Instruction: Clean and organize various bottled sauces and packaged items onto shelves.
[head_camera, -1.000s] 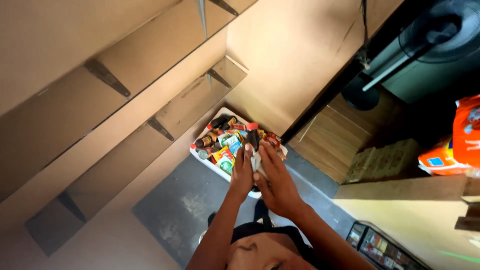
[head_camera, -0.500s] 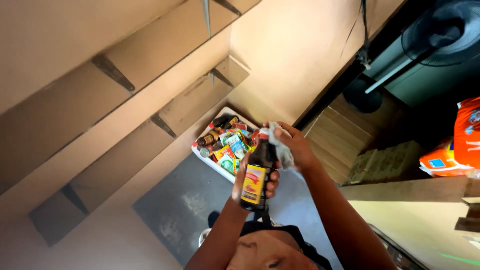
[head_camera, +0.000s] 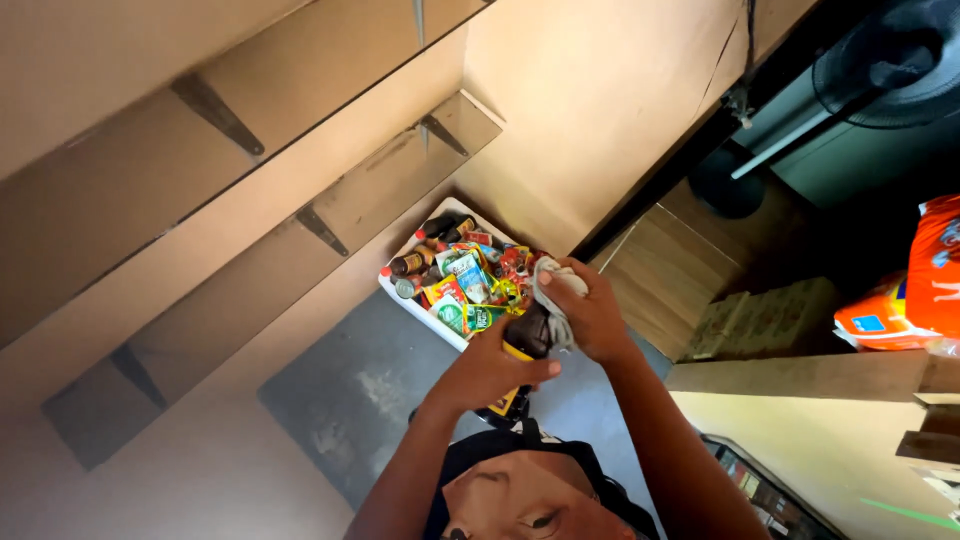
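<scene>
I see a dark bottle (head_camera: 527, 340) with a yellow label, held up in front of the body, just on the near side of the white crate (head_camera: 420, 305). My left hand (head_camera: 487, 372) has its grip closed around the lower part of the bottle, fingers across the label, so only the dark shoulder and a strip of yellow at the bottom show. My right hand (head_camera: 590, 318) is closed on a pale cloth (head_camera: 553, 295), which is pressed against the top of the bottle; the cloth covers the neck and cap, so I cannot tell what the top looks like. The two hands touch each other at the bottle.

The crate sits on the floor just beyond the bottle, against the foot of the tan wall (head_camera: 590, 100). It is packed with small goods: several dark bottles with red caps lie along its far side, and colourful packets in green, red and yellow fill the rest. I cannot make out the single packets.

To the left of the crate, wooden shelves (head_camera: 330, 215) on dark brackets run along the wall. Near the crate, on my side, lies a grey mat (head_camera: 350, 390). To the right of the crate stands a wooden panel (head_camera: 665, 275), and beside it a stack of greenish cartons (head_camera: 770, 315). Farther right of the crate are an orange bag (head_camera: 925, 280) and, above it, a dark fan (head_camera: 885, 60) on a stand. A pale surface (head_camera: 820, 440) lies well right of the crate, near my right arm.
</scene>
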